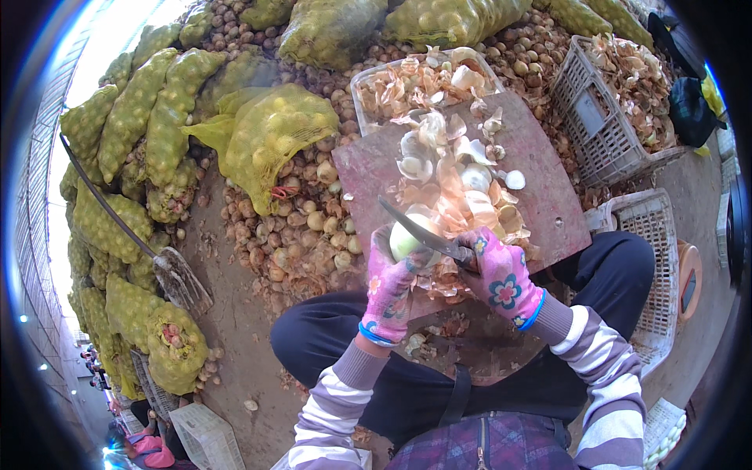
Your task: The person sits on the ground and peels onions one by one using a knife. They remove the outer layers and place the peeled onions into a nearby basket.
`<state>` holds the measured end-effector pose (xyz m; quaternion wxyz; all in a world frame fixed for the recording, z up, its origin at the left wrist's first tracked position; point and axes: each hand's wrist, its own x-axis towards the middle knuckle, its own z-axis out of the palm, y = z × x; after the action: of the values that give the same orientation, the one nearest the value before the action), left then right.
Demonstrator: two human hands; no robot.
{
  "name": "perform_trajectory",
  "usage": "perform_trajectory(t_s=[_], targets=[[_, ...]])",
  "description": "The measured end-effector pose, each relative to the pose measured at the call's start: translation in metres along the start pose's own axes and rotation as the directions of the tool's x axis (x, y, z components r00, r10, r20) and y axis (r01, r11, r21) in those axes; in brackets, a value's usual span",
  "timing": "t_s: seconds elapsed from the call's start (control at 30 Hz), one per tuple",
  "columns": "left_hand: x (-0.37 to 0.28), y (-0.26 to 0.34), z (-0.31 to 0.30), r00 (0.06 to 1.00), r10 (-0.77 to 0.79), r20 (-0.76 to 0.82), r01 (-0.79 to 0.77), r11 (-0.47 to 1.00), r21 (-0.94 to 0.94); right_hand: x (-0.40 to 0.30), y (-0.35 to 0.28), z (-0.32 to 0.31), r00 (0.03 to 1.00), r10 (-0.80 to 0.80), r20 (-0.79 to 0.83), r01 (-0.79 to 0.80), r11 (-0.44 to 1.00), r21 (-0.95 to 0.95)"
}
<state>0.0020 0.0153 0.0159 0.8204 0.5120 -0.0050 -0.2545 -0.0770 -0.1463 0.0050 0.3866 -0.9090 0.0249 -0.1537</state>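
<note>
In a pink flowered glove, my left hand [392, 282] grips a pale, peeled onion [405, 238]. My right hand [499, 276], gloved alike, is closed around the handle of a knife with a curved blade [420, 230]. The blade lies across the top of the onion, its tip pointing up and left; whether it cuts in cannot be told. Both hands are over the near part of a reddish board [552, 194]. Papery onion skins [449, 182] are heaped on the board just beyond the knife, with a cut white onion piece [515, 180] at their right.
Loose onions [294, 235] cover the floor at left, below a yellow mesh sack [276, 135]. A shovel [176, 276] leans by more sacks. Skins fill a tub [358, 100] behind the board and a crate [611, 141] at right. A person [150, 446] sits at lower left.
</note>
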Motion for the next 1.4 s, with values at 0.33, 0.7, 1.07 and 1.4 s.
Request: perform_trajectory(t_s=[0.33, 0.7, 1.07, 1.4], targets=[[0.002, 0.004, 0.0, 1.0, 0.005, -0.018, -0.005, 1.0, 0.015, 0.01, 0.012, -0.001, 0.932, 0.302, 0.2, -0.354, 0.88, 0.317], [0.002, -0.005, 0.003, 0.986, 0.166, -0.002, -0.149, 0.889, 0.433, 0.019, -0.004, -0.009, 0.991, 0.107, -0.081, -0.065, 0.911, 0.407], [-0.001, -0.002, 0.009, 0.993, 0.041, 0.109, -0.068, 0.965, 0.253, 0.025, 0.006, -0.015, 0.967, 0.233, -0.103, -0.189, 0.926, 0.328], [0.003, 0.001, -0.009, 0.8, -0.279, 0.531, 0.575, 0.61, -0.545, 0.033, 0.034, -0.02, 0.819, 0.548, 0.172, -0.574, 0.788, 0.222]])
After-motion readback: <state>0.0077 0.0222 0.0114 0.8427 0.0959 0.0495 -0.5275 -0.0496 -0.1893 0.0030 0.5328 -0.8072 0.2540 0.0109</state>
